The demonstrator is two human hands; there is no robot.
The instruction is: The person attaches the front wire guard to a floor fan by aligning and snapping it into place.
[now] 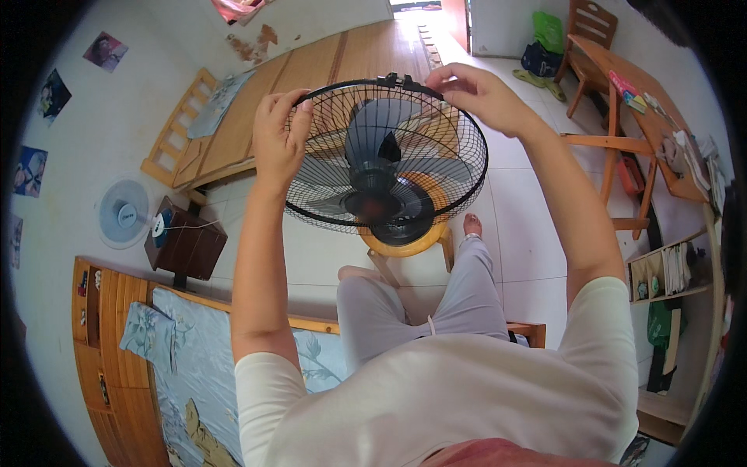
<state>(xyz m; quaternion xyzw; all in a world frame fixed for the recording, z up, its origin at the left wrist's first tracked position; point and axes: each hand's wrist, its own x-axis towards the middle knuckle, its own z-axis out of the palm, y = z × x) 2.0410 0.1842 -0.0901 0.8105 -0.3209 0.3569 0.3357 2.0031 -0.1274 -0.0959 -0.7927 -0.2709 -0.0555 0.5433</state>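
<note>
Two bare hands hold a black wire fan guard (387,152) up in front of the person, above a round wooden stool (405,243) that stands on the pale tiled floor (521,233). The left hand (280,136) is closed around the guard's left rim, fingers curled over the wires and thumb behind. The right hand (478,93) pinches the guard's top rim just beside a small black clip (393,79), fingertips bent onto the ring, palm partly open. Through the wires show dark grey fan blades (373,132) and the black motor hub (373,183), all tilted toward the camera.

Below the guard, the person's knees in light grey trousers (467,288) point at the stool, one bare foot just past it. A bed with a floral blue sheet (194,366) lies at the person's left, its wooden edge touching the legs. A second bed frame with a bamboo mat (327,70) stands beyond. A small white fan (123,214) leans by the wall beside a dark brown box (187,245). A wooden desk (622,86) and chair (595,23) stand to the right.
</note>
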